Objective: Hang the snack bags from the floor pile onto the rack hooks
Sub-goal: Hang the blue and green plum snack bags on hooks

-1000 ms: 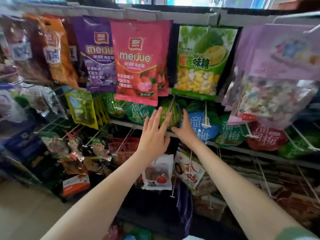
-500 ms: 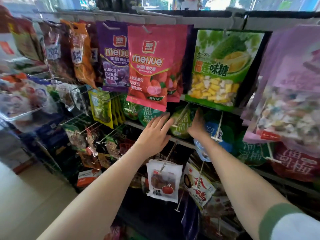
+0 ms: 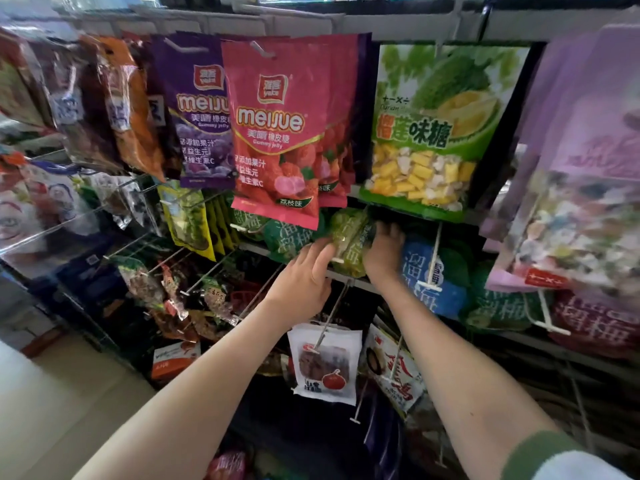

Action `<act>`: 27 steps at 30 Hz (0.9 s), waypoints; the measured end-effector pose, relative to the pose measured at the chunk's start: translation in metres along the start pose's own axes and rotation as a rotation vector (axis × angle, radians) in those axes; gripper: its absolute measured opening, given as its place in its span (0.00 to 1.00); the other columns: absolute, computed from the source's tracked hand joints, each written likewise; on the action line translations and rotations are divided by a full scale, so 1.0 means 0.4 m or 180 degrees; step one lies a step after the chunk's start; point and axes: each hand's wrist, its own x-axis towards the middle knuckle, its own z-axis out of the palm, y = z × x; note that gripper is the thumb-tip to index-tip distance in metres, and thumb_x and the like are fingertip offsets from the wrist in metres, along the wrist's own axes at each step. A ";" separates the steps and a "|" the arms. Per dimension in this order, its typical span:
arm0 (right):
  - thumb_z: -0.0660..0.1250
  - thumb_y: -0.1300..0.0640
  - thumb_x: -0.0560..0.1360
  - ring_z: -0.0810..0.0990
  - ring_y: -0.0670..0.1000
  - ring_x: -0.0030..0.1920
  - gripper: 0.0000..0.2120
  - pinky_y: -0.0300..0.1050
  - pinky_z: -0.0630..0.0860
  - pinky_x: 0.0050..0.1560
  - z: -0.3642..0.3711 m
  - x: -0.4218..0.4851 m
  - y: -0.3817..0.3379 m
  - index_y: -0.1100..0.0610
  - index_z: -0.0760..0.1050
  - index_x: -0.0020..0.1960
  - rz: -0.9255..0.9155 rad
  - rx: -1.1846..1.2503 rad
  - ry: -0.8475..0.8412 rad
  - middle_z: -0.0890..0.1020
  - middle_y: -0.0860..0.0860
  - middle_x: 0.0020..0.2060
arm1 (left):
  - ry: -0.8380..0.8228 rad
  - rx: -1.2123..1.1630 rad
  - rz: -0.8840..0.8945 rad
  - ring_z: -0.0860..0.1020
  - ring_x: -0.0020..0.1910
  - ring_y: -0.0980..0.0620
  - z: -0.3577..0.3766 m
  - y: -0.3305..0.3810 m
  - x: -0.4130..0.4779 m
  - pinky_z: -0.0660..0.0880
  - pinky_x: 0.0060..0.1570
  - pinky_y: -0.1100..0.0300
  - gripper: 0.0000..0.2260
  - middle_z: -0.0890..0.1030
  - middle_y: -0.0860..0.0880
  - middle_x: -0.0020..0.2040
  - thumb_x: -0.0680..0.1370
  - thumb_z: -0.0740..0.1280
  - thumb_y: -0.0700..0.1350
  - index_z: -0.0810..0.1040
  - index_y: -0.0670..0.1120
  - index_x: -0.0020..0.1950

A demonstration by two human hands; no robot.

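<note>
- While the green snack bag [image 3: 349,237] sits just below the pink bag [image 3: 277,133], right hand [image 3: 382,252] grasps its right edge.
- Left hand [image 3: 304,275]: straight fingers touch its left side.

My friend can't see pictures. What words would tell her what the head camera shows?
The right hand grips a green snack bag on a crowded snack rack, and the left hand touches its other side. Just above hang a pink gummy bag and a durian candy bag.
</note>
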 end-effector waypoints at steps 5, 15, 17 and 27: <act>0.58 0.64 0.76 0.75 0.61 0.58 0.18 0.51 0.74 0.54 0.013 -0.026 -0.022 0.59 0.68 0.66 0.0165 0.0774 0.0112 0.76 0.61 0.58 | 0.0019 -0.0172 0.0079 0.76 0.55 0.34 0.006 -0.008 0.001 0.79 0.46 0.46 0.31 0.73 0.33 0.61 0.69 0.71 0.34 0.59 0.41 0.67; 0.58 0.66 0.78 0.77 0.51 0.40 0.13 0.46 0.74 0.40 -0.057 -0.165 -0.001 0.59 0.73 0.61 0.0260 0.1922 -0.0001 0.80 0.55 0.50 | -0.0035 -0.0805 -0.0109 0.63 0.71 0.37 0.022 0.001 -0.015 0.70 0.64 0.45 0.36 0.56 0.38 0.75 0.75 0.64 0.36 0.45 0.53 0.73; 0.59 0.66 0.78 0.78 0.56 0.44 0.12 0.50 0.76 0.44 -0.069 -0.193 0.000 0.59 0.74 0.59 0.0294 0.2170 -0.0095 0.80 0.55 0.50 | 0.0020 -0.0956 -0.0216 0.60 0.73 0.40 0.027 0.009 -0.031 0.67 0.67 0.47 0.38 0.52 0.41 0.76 0.76 0.65 0.38 0.41 0.53 0.75; 0.59 0.65 0.78 0.79 0.50 0.51 0.11 0.45 0.75 0.54 -0.116 -0.321 -0.045 0.51 0.75 0.49 0.0529 0.2786 -0.0171 0.81 0.49 0.47 | -0.0355 -0.3155 -0.2943 0.78 0.51 0.51 -0.046 0.002 -0.092 0.77 0.53 0.55 0.26 0.77 0.49 0.56 0.74 0.70 0.54 0.65 0.48 0.68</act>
